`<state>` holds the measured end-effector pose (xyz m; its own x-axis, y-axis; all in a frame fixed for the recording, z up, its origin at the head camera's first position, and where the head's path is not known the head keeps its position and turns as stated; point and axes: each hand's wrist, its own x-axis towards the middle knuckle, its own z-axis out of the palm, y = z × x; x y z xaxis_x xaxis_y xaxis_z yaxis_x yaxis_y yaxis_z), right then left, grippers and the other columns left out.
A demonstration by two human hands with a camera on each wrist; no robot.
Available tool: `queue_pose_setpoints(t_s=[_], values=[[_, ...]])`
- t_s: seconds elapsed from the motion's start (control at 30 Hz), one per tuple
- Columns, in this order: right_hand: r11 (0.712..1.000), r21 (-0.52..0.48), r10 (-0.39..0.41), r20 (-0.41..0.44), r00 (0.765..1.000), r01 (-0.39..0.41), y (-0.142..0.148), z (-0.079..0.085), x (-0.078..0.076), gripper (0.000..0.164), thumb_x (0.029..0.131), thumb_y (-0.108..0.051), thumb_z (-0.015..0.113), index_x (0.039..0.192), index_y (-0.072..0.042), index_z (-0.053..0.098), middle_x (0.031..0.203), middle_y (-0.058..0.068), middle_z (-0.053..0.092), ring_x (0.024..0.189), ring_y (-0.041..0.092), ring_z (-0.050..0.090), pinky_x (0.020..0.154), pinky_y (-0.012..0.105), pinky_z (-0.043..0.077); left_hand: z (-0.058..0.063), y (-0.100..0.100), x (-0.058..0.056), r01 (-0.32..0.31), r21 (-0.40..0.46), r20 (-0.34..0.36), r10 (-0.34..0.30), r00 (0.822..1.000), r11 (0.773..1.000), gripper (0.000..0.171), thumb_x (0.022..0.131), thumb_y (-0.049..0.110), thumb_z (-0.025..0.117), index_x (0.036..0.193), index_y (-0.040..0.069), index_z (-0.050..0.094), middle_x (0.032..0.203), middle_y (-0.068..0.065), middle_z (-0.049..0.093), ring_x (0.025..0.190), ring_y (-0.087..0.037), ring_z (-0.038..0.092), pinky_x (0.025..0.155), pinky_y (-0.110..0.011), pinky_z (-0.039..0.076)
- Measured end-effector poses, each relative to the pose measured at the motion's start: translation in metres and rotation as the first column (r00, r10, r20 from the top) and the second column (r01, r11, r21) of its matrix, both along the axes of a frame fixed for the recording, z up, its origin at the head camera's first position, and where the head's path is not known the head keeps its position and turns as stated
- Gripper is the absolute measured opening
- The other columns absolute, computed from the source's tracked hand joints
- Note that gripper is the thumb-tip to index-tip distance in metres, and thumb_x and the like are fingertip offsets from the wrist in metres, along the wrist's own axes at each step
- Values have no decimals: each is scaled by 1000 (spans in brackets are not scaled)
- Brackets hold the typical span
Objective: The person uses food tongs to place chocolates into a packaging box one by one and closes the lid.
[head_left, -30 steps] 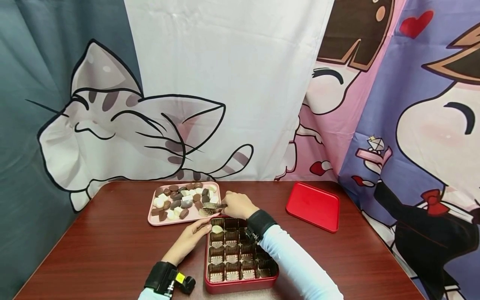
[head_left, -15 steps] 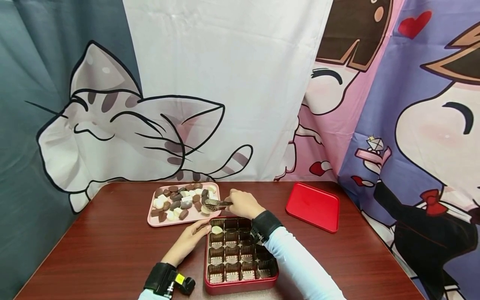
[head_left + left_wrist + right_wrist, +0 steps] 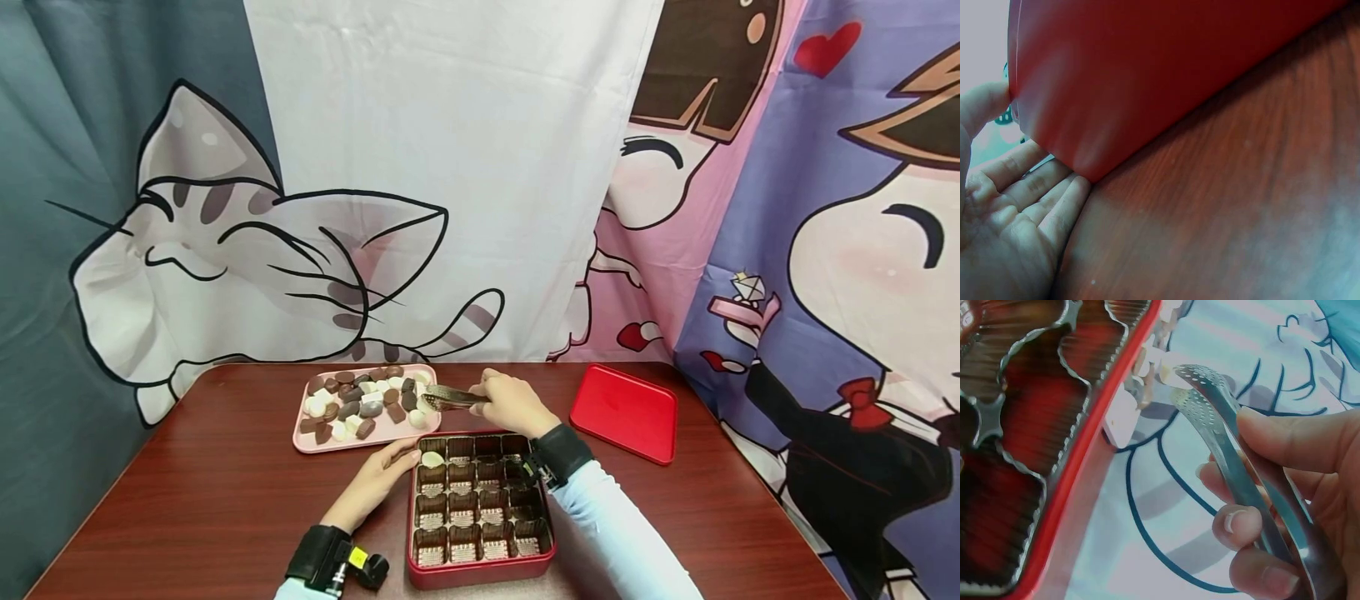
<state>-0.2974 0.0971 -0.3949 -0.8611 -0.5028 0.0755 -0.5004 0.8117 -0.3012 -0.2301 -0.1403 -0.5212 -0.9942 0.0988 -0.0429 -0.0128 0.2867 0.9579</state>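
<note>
In the head view my right hand (image 3: 517, 404) grips metal tongs (image 3: 450, 398) with perforated ends, over the right end of the pink tray (image 3: 401, 435). The right wrist view shows the tongs (image 3: 1229, 450) pinched between thumb and fingers; a pale yellowish piece (image 3: 1180, 397) shows at their tips. My left hand (image 3: 375, 483) holds the back left corner of a red box (image 3: 480, 575); in the left wrist view its thumb is at the rim and its fingertips meet the lower corner. The box's brown liner (image 3: 463, 500) has several compartments, with a pale chocolate (image 3: 432, 459) in the back left one.
Several brown, white and dark chocolates (image 3: 371, 408) lie on the pink tray behind the box. A red lid (image 3: 624, 412) lies at the back right of the brown table (image 3: 187, 500). A printed curtain (image 3: 465, 167) hangs behind the table.
My right hand and the tongs have risen slightly and moved right, leaving a white chocolate in view on the tray. The left hand keeps its place at the box corner.
</note>
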Motion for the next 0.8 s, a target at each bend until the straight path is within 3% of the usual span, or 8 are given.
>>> queue_pose_setpoints(t_s=[0.27,0.43,0.5,0.63,0.8], values=[[1000,-17,-7,6,1000,7,20,13,14,22,92,-20,73,110,-8,78,112,4,70,69,13,48,66,26,33,1,-1,1,9,-2,4,-9,1000,1000,53,101,29,60,146,2,52,144,-20,60,139,-36,53,116,-48,42],[1000,4,1,2,1000,-1,34,24,29,13,91,-16,73,96,-5,72,115,6,74,75,19,61,65,25,33,2,-2,0,11,-11,-2,-11,1000,1000,53,101,30,61,145,2,53,147,-21,57,141,-37,49,117,-53,41],[1000,24,7,-5,1000,-7,38,26,34,9,90,-14,73,93,-6,72,112,4,74,80,19,65,67,25,35,1,-2,0,9,-13,-2,-9,1000,1000,54,101,31,61,145,2,53,148,-21,56,142,-38,48,117,-55,40],[997,71,23,2,1000,-23,45,29,44,20,87,-10,73,106,-8,80,93,3,65,81,20,62,69,28,38,0,-2,0,6,-9,5,-6,1000,1000,53,101,31,61,146,3,52,147,-20,57,141,-37,49,117,-53,41],[996,83,23,45,999,-26,47,31,51,15,88,-11,73,101,-6,75,103,5,72,94,26,70,74,32,49,-1,-1,0,1,-7,8,-1,1000,1000,53,101,30,61,146,3,53,144,-18,60,139,-34,52,115,-47,41]])
